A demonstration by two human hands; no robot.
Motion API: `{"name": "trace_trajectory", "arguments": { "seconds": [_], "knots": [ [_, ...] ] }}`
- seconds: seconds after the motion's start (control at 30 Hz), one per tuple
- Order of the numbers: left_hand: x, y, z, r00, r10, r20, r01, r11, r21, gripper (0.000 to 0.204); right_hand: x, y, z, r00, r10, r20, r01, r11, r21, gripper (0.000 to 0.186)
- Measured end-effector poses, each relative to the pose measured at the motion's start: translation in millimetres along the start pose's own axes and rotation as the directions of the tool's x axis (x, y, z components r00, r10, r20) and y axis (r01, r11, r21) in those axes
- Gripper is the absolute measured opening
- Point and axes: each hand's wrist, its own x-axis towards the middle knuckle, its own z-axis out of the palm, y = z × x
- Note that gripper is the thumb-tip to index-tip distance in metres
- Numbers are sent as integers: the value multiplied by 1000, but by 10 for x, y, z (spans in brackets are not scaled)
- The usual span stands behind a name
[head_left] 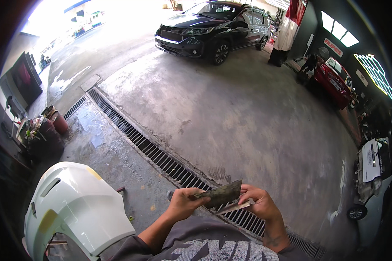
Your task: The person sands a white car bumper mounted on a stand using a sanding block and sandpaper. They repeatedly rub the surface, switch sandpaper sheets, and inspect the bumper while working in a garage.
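My left hand (181,205) is closed on the near end of a dark, stained flat plate (223,194), thumb on top. It is tilted up in front of my chest. In my right hand (262,204), a thin, pale-edged flat strip (234,207) is pinched just below the plate; its exact kind cannot be made out. My right fingers come close to the plate's far edge, and whether they touch it is unclear. To my left, a white car bumper (85,200) with yellowish patches rests on a stand (56,245), mostly hidden beneath it.
A metal drain grate (148,150) runs diagonally across the concrete floor (231,117) and under my hands. Ahead is parked a black car (209,28); a red car (333,80) stands at far right. Bags and a bucket (59,122) sit at left. A pale vehicle (374,204) is at right.
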Motion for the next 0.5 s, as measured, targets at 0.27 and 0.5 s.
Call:
{"name": "trace_trajectory", "arguments": {
  "seconds": [0.27,0.5],
  "knots": [
    [1277,247,-1336,972,233,-11,-208,846,-491,55,2539,268,64,908,194,370,-275,944,180,13],
    [2450,634,-1944,903,417,104,-238,687,-687,147,4247,852,442,852,186,490,-399,837,376,15]
  ]
}}
